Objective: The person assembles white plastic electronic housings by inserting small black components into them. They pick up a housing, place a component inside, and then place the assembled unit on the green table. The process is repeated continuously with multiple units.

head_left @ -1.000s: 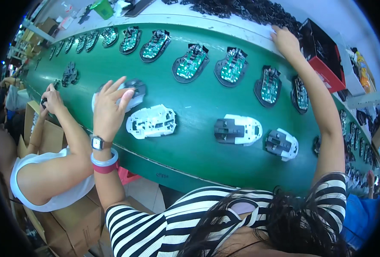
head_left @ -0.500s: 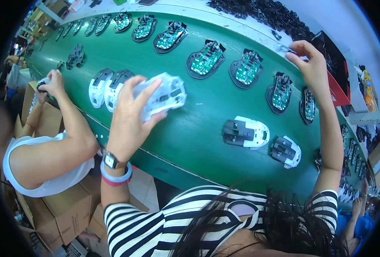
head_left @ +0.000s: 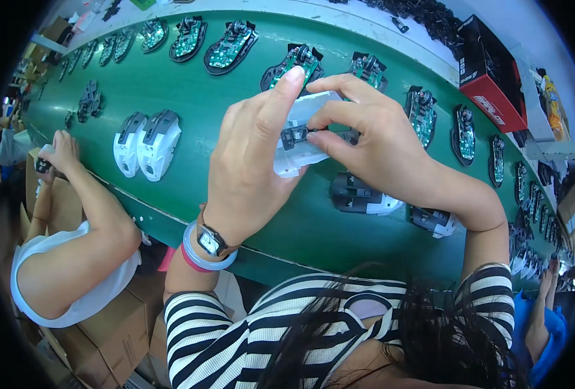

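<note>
My left hand grips a white mouse top shell, its inner side facing me. My right hand has come to the shell, thumb and forefinger pinching a small dark part at its inside. The fingers partly cover that part, so I cannot tell how it is seated. Below the right hand lie a grey-and-white mouse shell and another shell, partly behind my forearm. A pair of white-and-grey shells rests further left. Beyond my hands sits a mouse base with a green circuit board.
More mouse bases curve along the far side of the green table. A red-and-black box and a heap of black parts stand behind them. At the left, a co-worker's hand holds a dark part above cardboard boxes.
My right hand has moved from the far right, where it held a small part, to the shell. My left hand has brought the shell rightward and turned it.
</note>
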A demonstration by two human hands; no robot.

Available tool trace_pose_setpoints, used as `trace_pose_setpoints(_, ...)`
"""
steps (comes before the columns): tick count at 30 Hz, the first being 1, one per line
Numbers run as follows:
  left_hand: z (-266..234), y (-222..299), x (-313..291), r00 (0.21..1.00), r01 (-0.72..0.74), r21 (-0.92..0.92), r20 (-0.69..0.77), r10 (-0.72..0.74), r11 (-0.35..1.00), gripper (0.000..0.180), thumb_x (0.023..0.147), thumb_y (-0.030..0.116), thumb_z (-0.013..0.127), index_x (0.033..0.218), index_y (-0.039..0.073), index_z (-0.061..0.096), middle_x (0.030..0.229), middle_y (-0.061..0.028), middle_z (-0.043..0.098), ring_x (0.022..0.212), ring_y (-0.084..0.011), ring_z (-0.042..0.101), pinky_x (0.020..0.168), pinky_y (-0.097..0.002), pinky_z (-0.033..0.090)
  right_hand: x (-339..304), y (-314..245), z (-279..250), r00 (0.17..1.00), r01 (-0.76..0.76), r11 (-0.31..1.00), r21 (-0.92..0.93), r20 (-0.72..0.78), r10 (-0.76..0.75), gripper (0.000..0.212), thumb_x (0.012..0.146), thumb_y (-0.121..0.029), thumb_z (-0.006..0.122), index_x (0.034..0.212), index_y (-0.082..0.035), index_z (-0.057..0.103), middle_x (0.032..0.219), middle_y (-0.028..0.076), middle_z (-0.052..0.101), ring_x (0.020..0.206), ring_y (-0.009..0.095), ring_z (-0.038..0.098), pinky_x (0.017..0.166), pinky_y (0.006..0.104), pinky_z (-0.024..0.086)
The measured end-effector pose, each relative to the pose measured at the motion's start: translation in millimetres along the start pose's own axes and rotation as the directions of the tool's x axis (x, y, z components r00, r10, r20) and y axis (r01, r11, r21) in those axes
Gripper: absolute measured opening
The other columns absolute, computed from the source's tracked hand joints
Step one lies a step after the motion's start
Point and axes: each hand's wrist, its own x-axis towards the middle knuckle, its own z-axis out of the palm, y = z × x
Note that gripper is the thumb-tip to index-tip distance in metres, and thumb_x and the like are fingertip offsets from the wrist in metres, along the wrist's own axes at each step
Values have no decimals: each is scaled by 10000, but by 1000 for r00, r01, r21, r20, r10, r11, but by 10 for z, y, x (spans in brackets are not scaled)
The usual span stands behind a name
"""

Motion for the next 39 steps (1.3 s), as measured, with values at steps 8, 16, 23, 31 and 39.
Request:
trace_pose_setpoints(8,-49,7,-46,936,320,-571,65,-347,756,907,735,52,784,1500,78,297,1349,-131,511,1188,-294,552,964,-377,487,71,26,20,981,120,992,-46,-145,-125,313,701,35,741,870,-42,489,960,117,521,871,314,598,676,406,501)
trace_pose_setpoints(16,47,-51,-95,662,565,-824,425,-617,39,322,910,72,600,1211,-40,573,1036,-69,659,890,-110,635,761,-255,529,94,-12,91,987,109,990,-89,-107,-118,298,721,6,775,843,-46,508,1096,151,537,865,251,569,662,305,473)
trace_pose_setpoints(23,-2,-7,-107,659,623,-742,328,-677,248,235,908,59,604,1121,-36,636,935,-34,671,810,-72,610,688,-227,491,92,-21,78,992,58,996,69,-119,-50,372,725,13,782,925,-43,473,1126,145,539,877,231,547,710,289,486)
trace_pose_setpoints(31,-26,-98,-167,672,617,-750,346,-655,237,223,923,75,599,1117,-23,649,909,-2,656,779,-41,569,650,-205,447,144,-54,61,944,329,891,-313,76,-322,390,756,-15,699,1125,-118,627,1221,135,547,874,225,606,665,307,526)
trace_pose_setpoints(39,-53,-123,-188,689,631,-725,360,-630,275,276,951,66,565,1206,-29,605,1057,-38,652,904,-85,602,768,-236,483,122,-133,211,932,359,717,-598,180,-316,400,737,-139,655,1116,-14,618,1165,175,558,789,205,562,563,228,520)
